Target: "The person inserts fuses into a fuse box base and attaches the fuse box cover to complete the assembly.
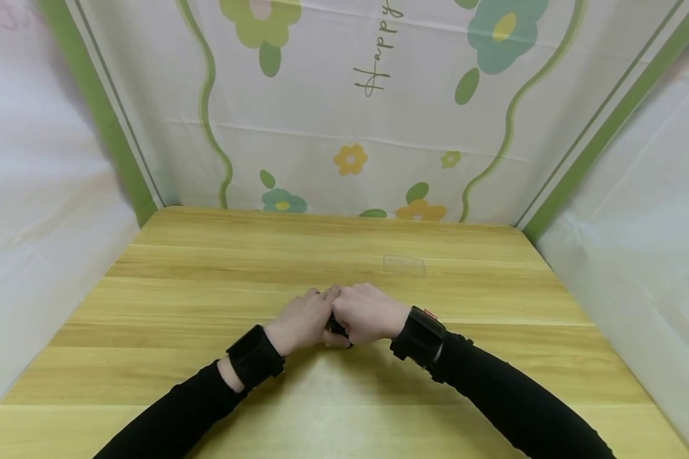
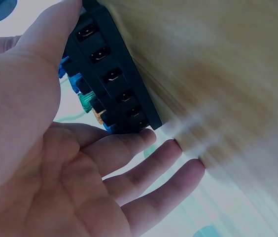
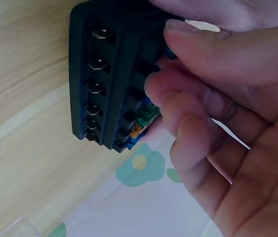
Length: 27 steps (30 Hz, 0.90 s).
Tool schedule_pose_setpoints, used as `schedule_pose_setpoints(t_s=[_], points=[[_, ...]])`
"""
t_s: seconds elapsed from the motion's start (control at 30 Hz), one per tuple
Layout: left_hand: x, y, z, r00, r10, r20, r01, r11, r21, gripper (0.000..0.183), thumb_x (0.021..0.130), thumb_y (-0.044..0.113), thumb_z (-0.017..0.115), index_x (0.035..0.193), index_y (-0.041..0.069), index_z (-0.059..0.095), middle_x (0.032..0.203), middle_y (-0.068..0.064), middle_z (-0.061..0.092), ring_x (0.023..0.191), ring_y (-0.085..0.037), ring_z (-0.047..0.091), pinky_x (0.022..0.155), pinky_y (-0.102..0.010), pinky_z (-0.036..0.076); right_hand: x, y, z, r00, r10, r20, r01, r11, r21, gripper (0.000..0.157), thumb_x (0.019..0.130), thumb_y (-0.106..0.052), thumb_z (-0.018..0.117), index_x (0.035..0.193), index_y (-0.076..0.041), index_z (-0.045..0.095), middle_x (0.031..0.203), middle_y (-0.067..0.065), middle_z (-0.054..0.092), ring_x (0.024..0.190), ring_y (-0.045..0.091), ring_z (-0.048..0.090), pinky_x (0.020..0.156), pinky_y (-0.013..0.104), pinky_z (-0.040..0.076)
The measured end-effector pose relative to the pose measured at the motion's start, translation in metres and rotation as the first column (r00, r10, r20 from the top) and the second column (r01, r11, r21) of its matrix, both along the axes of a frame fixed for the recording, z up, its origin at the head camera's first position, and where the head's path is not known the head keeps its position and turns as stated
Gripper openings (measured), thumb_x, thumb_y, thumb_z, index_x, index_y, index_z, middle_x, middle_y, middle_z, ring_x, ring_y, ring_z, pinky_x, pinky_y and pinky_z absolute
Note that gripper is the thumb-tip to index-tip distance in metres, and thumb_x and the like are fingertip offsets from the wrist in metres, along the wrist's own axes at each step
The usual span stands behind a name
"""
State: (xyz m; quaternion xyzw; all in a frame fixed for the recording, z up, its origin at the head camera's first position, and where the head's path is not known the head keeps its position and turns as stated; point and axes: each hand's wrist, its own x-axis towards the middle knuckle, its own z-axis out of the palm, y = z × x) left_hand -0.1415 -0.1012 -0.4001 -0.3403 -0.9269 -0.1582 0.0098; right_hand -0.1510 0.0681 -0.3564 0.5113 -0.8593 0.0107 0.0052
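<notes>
Both hands meet over the middle of the table around a black blade-fuse box [image 1: 337,326], mostly covered by them in the head view. My left hand [image 1: 304,320] grips the box by its ends, thumb at one end and fingertips at the other. In the left wrist view the box [image 2: 112,74] shows a row of metal terminals along its side, with blue, green and orange blade fuses [image 2: 85,101] beyond. Over the fuse row [image 3: 146,116], my right hand [image 3: 227,98] has curled fingers and its thumb pinching at a fuse slot; the piece between them is mostly hidden.
A clear plastic cover [image 1: 404,264] lies on the wooden table [image 1: 149,357] beyond the right hand. White cloth walls [image 1: 298,108] with printed flowers enclose the table at the back and both sides.
</notes>
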Motion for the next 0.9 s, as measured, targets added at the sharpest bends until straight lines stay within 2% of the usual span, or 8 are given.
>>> schedule_pose_setpoints(t_s=[0.2,0.27,0.37,0.53,0.77,0.9], points=[[0.000,-0.001,0.002,1.000,-0.002,-0.016,0.002,1.000,-0.015,0.091,0.074,0.059,0.072,0.137,0.000,0.044,0.110,-0.012,0.060,0.096,-0.033,0.057,0.069,-0.037,0.050,0.003,0.000,-0.001,1.000,-0.010,-0.030,0.009,1.000,-0.011,0.051,0.087,-0.029,0.066,0.052,-0.022,0.030,0.050,-0.008,0.018,0.046,0.007,0.019,0.046,0.021,0.016],[0.000,-0.001,0.001,1.000,0.001,-0.012,-0.002,1.000,-0.028,0.094,0.074,0.061,0.071,0.138,-0.001,0.042,0.108,-0.012,0.060,0.098,-0.032,0.057,0.071,-0.037,0.049,0.004,0.002,-0.002,0.999,-0.013,-0.034,0.013,1.000,-0.006,0.050,0.088,-0.031,0.066,0.054,-0.022,0.031,0.052,-0.008,0.021,0.047,0.007,0.021,0.045,0.021,0.017],[0.000,0.000,0.001,1.000,0.008,-0.002,-0.008,0.999,-0.036,0.092,0.074,0.062,0.070,0.137,0.000,0.044,0.101,-0.010,0.061,0.096,-0.031,0.057,0.069,-0.036,0.050,0.006,0.008,-0.003,0.999,-0.015,-0.032,0.016,1.000,0.010,0.043,0.087,-0.021,0.065,0.057,-0.022,0.033,0.056,-0.008,0.026,0.050,0.007,0.025,0.047,0.020,0.020],[0.000,0.001,0.001,0.999,0.023,0.022,-0.022,0.999,-0.041,0.092,0.073,0.064,0.070,0.136,0.002,0.044,0.100,-0.008,0.061,0.095,-0.031,0.057,0.068,-0.036,0.049,0.005,0.013,-0.004,1.000,-0.014,-0.016,0.015,1.000,0.024,0.037,0.082,-0.007,0.061,0.059,-0.023,0.037,0.060,-0.008,0.031,0.054,0.008,0.026,0.050,0.021,0.022],[-0.001,0.002,0.003,0.998,0.032,0.048,-0.030,0.998,-0.051,0.092,0.073,0.065,0.069,0.136,0.003,0.044,0.100,-0.009,0.060,0.097,-0.029,0.057,0.069,-0.036,0.049,0.002,0.016,-0.002,1.000,0.009,-0.003,-0.009,1.000,0.007,0.037,0.083,-0.006,0.061,0.058,-0.022,0.040,0.060,-0.009,0.033,0.052,0.007,0.027,0.050,0.020,0.022],[-0.001,0.001,0.003,0.998,0.033,0.051,-0.030,0.998,-0.049,0.092,0.072,0.064,0.070,0.135,0.002,0.045,0.101,-0.009,0.061,0.097,-0.030,0.057,0.070,-0.037,0.049,0.002,0.015,-0.002,1.000,0.006,0.000,-0.006,1.000,-0.004,0.037,0.082,-0.004,0.061,0.058,-0.022,0.038,0.058,-0.008,0.029,0.052,0.007,0.025,0.049,0.020,0.021]])
